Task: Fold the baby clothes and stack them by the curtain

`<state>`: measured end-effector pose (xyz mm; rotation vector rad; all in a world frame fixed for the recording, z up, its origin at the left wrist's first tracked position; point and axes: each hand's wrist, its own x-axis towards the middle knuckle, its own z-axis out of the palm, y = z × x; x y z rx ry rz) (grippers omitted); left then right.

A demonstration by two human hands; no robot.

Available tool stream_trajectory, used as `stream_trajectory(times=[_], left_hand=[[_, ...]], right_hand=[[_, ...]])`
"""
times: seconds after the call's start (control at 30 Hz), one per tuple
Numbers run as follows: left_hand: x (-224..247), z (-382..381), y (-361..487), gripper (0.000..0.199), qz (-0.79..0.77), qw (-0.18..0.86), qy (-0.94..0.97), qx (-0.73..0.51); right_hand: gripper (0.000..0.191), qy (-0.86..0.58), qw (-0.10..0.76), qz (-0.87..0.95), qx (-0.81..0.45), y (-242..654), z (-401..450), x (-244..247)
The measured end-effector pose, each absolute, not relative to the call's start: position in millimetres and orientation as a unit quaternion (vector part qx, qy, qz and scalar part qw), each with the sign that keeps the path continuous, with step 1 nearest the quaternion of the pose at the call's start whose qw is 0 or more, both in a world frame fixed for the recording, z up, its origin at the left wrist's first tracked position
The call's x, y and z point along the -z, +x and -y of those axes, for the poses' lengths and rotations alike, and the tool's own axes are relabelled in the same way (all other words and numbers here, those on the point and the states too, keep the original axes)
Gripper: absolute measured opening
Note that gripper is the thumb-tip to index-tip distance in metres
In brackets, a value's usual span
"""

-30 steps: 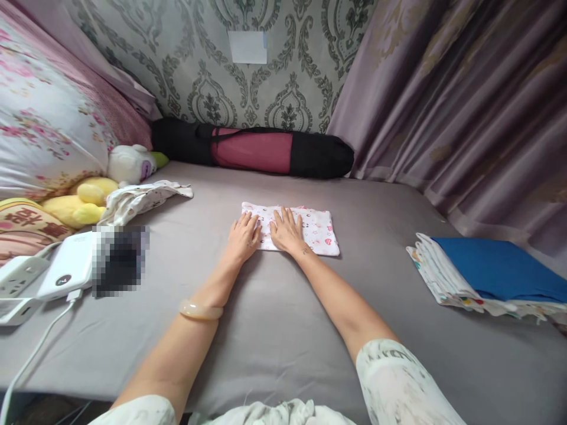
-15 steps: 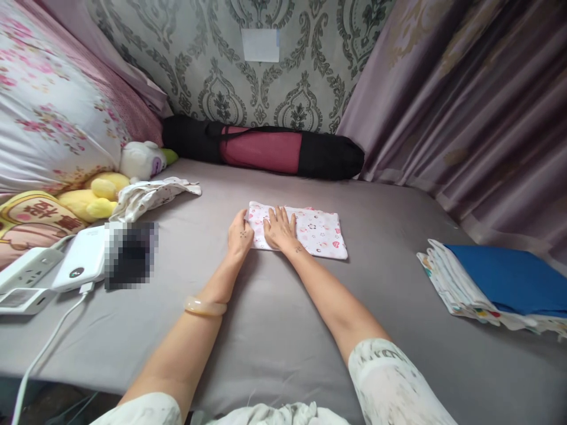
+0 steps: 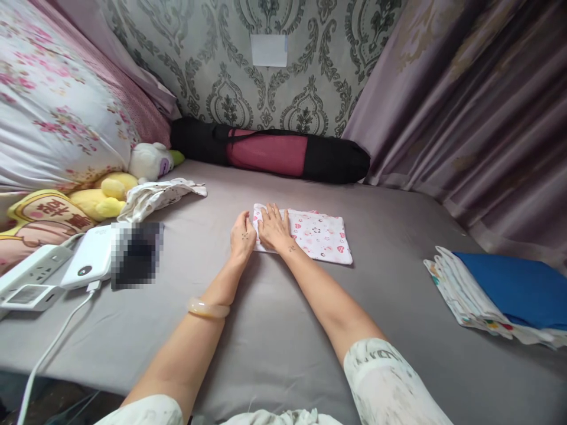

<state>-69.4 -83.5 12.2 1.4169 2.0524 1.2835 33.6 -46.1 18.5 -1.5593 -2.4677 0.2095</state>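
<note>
A folded white cloth (image 3: 321, 236) with pink hearts and small flowers lies on the grey sheet in front of me. My left hand (image 3: 243, 237) is closed at the cloth's left edge, with its fingers curled against that side; the fingertips are partly hidden. Flat on the left part of the cloth rests my right hand (image 3: 274, 229), open with its fingers spread. A pale bangle (image 3: 208, 308) circles my left wrist.
To the right is a folded stack with a blue cloth (image 3: 514, 286) on top. A black and red long bag (image 3: 266, 152) lies along the wall. At left are a crumpled cloth (image 3: 157, 198), plush toys (image 3: 104, 198), a power bank (image 3: 91, 260) and a power strip (image 3: 33, 274).
My right hand has slid slightly left over the cloth, nearer my left hand. The left hand stays at the cloth's edge. The whole view has shifted a little.
</note>
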Motion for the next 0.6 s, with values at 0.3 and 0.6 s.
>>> stream_trajectory(times=[0.3, 0.6], left_hand=[[-18.8, 84.1, -68.9, 0.042, -0.736, 0.172, 0.455, -0.471], [-25.4, 86.7, -68.3, 0.050, -0.727, 0.184, 0.415, -0.515]], right_hand=[[0.056, -0.546, 0.088, 0.827, -0.095, 30.5, 43.0, -18.6], [0.059, -0.490, 0.086, 0.864, -0.075, 6.8, 35.2, -21.1]])
